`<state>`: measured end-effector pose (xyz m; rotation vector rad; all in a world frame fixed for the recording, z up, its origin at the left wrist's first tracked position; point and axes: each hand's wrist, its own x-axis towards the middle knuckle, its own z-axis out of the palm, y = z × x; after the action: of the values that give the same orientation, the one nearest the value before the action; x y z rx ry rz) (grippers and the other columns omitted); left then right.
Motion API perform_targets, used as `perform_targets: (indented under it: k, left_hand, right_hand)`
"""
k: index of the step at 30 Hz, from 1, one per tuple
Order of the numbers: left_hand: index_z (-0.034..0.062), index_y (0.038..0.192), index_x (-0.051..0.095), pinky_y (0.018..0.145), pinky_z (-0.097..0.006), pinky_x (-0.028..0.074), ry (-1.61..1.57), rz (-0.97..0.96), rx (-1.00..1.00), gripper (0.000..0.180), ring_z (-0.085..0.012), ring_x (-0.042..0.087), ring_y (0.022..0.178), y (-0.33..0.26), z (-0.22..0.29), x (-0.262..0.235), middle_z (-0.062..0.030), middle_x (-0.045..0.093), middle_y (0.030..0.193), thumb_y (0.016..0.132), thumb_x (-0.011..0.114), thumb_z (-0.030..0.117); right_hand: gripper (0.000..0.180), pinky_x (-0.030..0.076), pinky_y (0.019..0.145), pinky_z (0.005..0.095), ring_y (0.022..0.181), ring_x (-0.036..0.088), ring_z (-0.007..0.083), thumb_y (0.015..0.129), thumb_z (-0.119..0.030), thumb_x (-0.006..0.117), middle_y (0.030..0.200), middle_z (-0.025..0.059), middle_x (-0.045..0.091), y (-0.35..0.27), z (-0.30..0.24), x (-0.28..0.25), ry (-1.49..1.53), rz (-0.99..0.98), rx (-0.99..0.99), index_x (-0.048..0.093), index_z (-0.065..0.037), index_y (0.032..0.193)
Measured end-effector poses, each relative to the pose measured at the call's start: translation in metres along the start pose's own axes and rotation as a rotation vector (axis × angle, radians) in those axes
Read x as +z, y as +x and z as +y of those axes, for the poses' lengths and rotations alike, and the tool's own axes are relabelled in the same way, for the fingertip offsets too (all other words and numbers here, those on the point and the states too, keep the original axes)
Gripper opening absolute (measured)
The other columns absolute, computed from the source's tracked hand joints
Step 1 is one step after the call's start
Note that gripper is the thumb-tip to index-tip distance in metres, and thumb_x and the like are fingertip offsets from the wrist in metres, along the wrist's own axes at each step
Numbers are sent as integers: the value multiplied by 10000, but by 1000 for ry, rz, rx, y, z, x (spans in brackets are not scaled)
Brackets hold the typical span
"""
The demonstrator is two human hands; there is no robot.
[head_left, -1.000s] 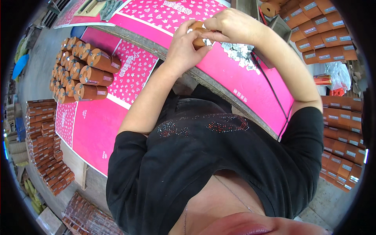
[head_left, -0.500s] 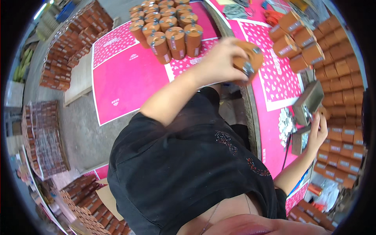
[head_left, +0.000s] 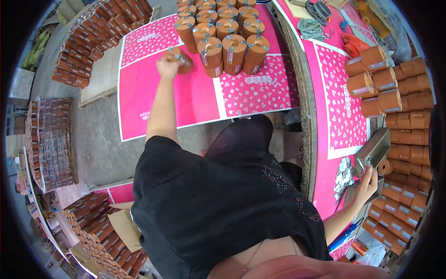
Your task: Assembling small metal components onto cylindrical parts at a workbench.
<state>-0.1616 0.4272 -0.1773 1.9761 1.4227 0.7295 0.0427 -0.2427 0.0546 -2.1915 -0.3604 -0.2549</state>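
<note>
Left of centre near the top, my left hand (head_left: 168, 65) clasps a brown hollow cylinder (head_left: 185, 61); at right, beside a grey trough (head_left: 373, 149), my right hand (head_left: 367, 185) pinches something I cannot tell.

- Left hand (head_left: 168, 65): reached well out from the body, on the left side; back of the hand uppermost.
- Left fingers (head_left: 174, 58): bent in a grasping curl ahead of the knuckles; outline slightly blurred, individual fingers not separable.
- Left wrist (head_left: 167, 79): close to straight, in line with the forearm behind it.
- Left forearm (head_left: 161, 109): bare, extended behind the left hand toward the shoulder.
- Right hand (head_left: 367, 185): well apart from the left hand, out to the right side; raised, fingers partly bent and pointing away from the wrist. Grip not determinable.
- Right forearm (head_left: 343, 217): bare, slanting from the right hand back toward the body.
</note>
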Motion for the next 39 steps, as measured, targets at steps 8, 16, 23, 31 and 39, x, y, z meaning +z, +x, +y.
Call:
perform_targets:
  k: [8, 16, 23, 31, 39]
  left_hand:
    - [10, 896, 630, 942, -359, 406, 88, 32, 22, 429, -336, 441, 1151, 7, -9, 90, -213, 402, 1291, 542, 809, 174]
    - [-8, 1056, 540, 1014, -389, 335, 46, -65, 161, 519, -377, 376, 1190, 47, -46, 98, -215, 350, 1324, 589, 739, 99]
    - [-26, 1073, 477, 953, -436, 326, -128, 202, 434, 537, -353, 413, 1082, 31, 125, -1, -220, 466, 1086, 630, 734, 134]
    - [46, 1170, 484, 947, -361, 382, -542, -299, 1049, 527, -297, 419, 1180, -96, 385, 15, -193, 350, 1322, 720, 724, 180]
    - [101, 1162, 532, 1004, -414, 333, -172, -762, 1287, 600, -416, 342, 1217, -221, 495, 197, -298, 339, 1271, 641, 751, 299]
  right_hand:
    - [260, 320, 603, 214, 685, 394, 65, 924, -214, 510, 749, -16, 513, 11, -28, 14, -86, -70, 113, 583, 29, 862]
    - [212, 343, 622, 219, 683, 421, 80, 906, -167, 528, 722, 16, 501, 12, -30, 47, -140, -91, -33, 578, 30, 848]
    - [222, 326, 547, 212, 605, 401, 53, 886, -186, 551, 643, -28, 479, -7, -2, 62, 51, -120, 163, 603, 19, 817]
    - [237, 283, 448, 178, 493, 377, 23, 912, -224, 528, 570, -43, 471, -48, 47, 103, 718, 107, 395, 621, -27, 817]
    - [240, 312, 455, 190, 508, 407, 35, 905, -233, 538, 609, -24, 498, -48, 53, 104, 846, 106, 344, 605, -18, 823]
